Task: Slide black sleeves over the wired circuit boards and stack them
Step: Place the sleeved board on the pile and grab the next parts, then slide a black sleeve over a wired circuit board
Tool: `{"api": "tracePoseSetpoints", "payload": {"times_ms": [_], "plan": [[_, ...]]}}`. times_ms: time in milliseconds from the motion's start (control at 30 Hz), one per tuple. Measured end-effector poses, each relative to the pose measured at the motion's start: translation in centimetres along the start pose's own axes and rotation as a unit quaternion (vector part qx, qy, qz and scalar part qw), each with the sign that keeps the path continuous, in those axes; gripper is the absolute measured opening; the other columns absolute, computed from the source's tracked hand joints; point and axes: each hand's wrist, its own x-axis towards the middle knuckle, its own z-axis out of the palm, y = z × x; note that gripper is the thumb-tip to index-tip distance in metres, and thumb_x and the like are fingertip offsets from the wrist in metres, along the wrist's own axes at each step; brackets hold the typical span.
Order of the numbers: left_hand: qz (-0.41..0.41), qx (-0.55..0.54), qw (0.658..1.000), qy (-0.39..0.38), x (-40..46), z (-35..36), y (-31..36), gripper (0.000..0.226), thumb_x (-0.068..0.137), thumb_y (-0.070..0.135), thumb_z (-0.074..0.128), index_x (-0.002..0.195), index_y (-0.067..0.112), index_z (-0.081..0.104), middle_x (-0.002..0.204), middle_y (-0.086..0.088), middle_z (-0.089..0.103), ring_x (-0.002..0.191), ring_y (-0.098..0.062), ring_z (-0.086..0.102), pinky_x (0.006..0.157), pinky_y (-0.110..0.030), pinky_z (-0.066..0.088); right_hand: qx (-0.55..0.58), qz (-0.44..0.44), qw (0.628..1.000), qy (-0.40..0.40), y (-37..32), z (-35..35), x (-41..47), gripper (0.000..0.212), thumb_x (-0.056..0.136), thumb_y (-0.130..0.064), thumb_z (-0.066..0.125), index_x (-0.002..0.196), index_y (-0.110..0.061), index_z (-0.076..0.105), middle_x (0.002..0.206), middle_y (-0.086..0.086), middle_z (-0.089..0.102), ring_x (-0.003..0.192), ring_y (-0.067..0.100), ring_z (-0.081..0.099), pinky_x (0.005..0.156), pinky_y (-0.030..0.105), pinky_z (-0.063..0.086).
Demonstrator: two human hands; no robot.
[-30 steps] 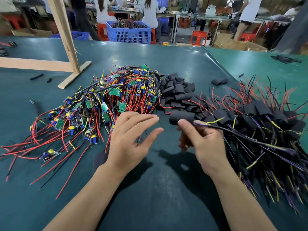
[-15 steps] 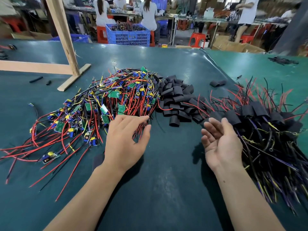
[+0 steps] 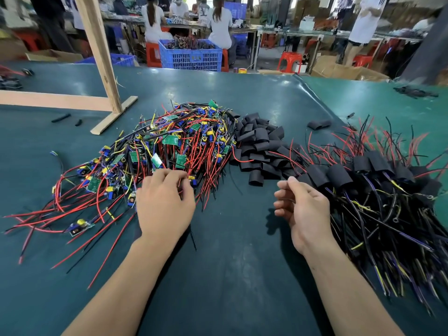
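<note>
My left hand point(image 3: 164, 204) sits at the near edge of the pile of bare circuit boards point(image 3: 169, 146), fingers curled down into the red wires; I cannot tell whether they have closed on 1 board yet. My right hand point(image 3: 303, 209) hangs free between the loose black sleeves point(image 3: 259, 146) and the sleeved stack point(image 3: 378, 180), fingers loosely curled, holding nothing. To do this pick well, I judge I should take 1 board by its body, not by a wire, and lift slowly so tangled leads slip off instead of dragging neighbours along. Meanwhile my right should fetch 1 sleeve, the nearest one point(image 3: 256, 178), and squeeze its mouth round so wires thread first.
</note>
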Motion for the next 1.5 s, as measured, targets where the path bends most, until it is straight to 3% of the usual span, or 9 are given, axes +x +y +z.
{"api": "tracePoseSetpoints", "payload": {"times_ms": [233,400,600,833,1033,1200,1300,1400,1500], "plan": [[-0.118,0.190,0.971,-0.082,0.2,-0.7,-1.9,0.042,0.085,0.010,0.055,0.127,0.005,0.055,0.128,-0.021,0.055,0.119,-0.041,0.041,0.096,-0.048,0.032,-0.027,-0.006,0.999,-0.016,0.5,-0.1,0.0,0.028,0.100,-0.019,0.055,0.079,-0.004,0.067,0.058,0.003,0.061,0.043,0.013,0.053,0.040,0.022,0.044],[-0.111,0.146,0.981,-0.063,1.0,-0.9,-3.2,0.037,0.087,0.010,0.058,0.124,0.012,0.064,0.119,-0.013,0.066,0.118,-0.038,0.042,0.095,-0.047,0.034,-0.038,-0.016,0.999,-0.022,0.7,-0.3,0.2,0.029,0.100,-0.019,0.056,0.078,-0.005,0.067,0.059,0.003,0.062,0.044,0.013,0.054,0.040,0.022,0.045],[-0.041,0.147,0.984,-0.094,1.9,-0.2,-4.0,0.043,0.095,0.018,0.055,0.139,0.017,0.053,0.144,0.001,0.052,0.129,-0.032,0.035,0.102,-0.048,0.027,-0.063,-0.025,0.997,-0.043,1.0,-0.4,0.1,0.028,0.100,-0.020,0.056,0.078,-0.006,0.068,0.061,0.004,0.064,0.046,0.014,0.056,0.041,0.023,0.045],[-0.051,0.101,0.994,-0.005,2.4,-0.1,-3.8,0.031,0.088,0.013,0.065,0.119,0.016,0.067,0.119,-0.012,0.066,0.115,-0.038,0.046,0.094,-0.048,0.032,-0.076,-0.025,0.995,-0.054,1.1,-0.4,0.1,0.028,0.100,-0.020,0.056,0.078,-0.007,0.069,0.061,0.003,0.064,0.046,0.012,0.056,0.041,0.022,0.045],[0.043,-0.062,0.975,0.208,2.5,-1.8,-2.8,0.029,0.082,-0.004,0.056,0.108,0.005,0.065,0.108,-0.017,0.062,0.099,-0.037,0.058,0.087,-0.044,0.044,-0.080,-0.017,0.995,-0.058,1.0,-0.2,0.1,0.027,0.100,-0.020,0.056,0.079,-0.008,0.068,0.059,0.000,0.064,0.044,0.010,0.055,0.039,0.021,0.044],[0.178,-0.056,0.924,0.335,2.0,-2.6,-1.8,0.032,0.081,-0.015,0.049,0.104,0.000,0.066,0.101,-0.020,0.063,0.094,-0.032,0.051,0.086,-0.036,0.039,-0.102,-0.029,0.990,-0.096,1.0,-0.2,-0.2,0.025,0.098,-0.020,0.058,0.080,-0.009,0.069,0.064,0.002,0.065,0.045,0.010,0.054,0.039,0.022,0.041],[0.281,-0.109,0.903,0.307,1.6,-2.5,-0.9,0.029,0.086,-0.014,0.051,0.105,0.001,0.067,0.104,-0.018,0.064,0.097,-0.030,0.057,0.090,-0.035,0.045,-0.110,-0.015,0.969,-0.222,0.7,-0.5,-0.6,0.017,0.090,-0.027,0.068,0.088,-0.011,0.074,0.081,0.007,0.071,0.058,0.013,0.059,0.044,0.023,0.043],[0.411,-0.183,0.870,0.202,0.0,-1.4,1.3,0.023,0.087,-0.009,0.060,0.106,0.004,0.065,0.110,-0.008,0.064,0.104,-0.025,0.061,0.097,-0.032,0.045,-0.080,0.034,0.914,-0.396,0.4,-0.6,-1.3,0.043,0.082,-0.049,0.071,0.106,-0.014,0.074,0.100,0.010,0.072,0.072,0.018,0.065,0.051,0.025,0.049],[0.502,-0.206,0.834,0.099,-2.3,0.1,3.2,0.017,0.090,0.002,0.064,0.106,0.006,0.068,0.116,-0.006,0.067,0.111,-0.024,0.064,0.092,-0.038,0.049,-0.004,0.030,0.908,-0.419,0.3,-0.3,-1.3,0.057,0.078,-0.058,0.072,0.113,-0.013,0.072,0.091,0.009,0.069,0.068,0.020,0.063,0.052,0.028,0.052]]}}
